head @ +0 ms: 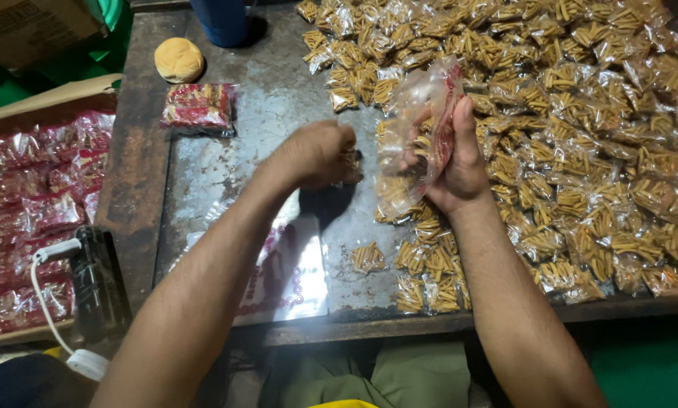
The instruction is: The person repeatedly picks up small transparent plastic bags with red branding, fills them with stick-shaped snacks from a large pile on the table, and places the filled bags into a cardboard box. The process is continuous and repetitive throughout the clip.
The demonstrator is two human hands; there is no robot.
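Head view, only 1 view. Right hand at centre, fingers curled around the neck of a large clear plastic bag, thumb up along its red-printed edge; bag mouth stands open toward 12 o'clock, lower part sags with small snack packets inside, count unclear. Left hand just at 9 o'clock of the bag, fingers closed tight on a small snack packet; most of that packet is hidden by the knuckles, only a bit shows at the bag's side. Hard to say if packet touches the bag.

Heap of small clear packets of yellow sticks fills the table from 12 to 4 o'clock, cut off at top and right edges. Red wrapped bundle and a round bun at 10 o'clock. Blue cup at 11, top cut off. Cardboard box with red bundles at 9 o'clock, partly out of frame. Flat stack of empty printed bags under the left forearm, partly covered.
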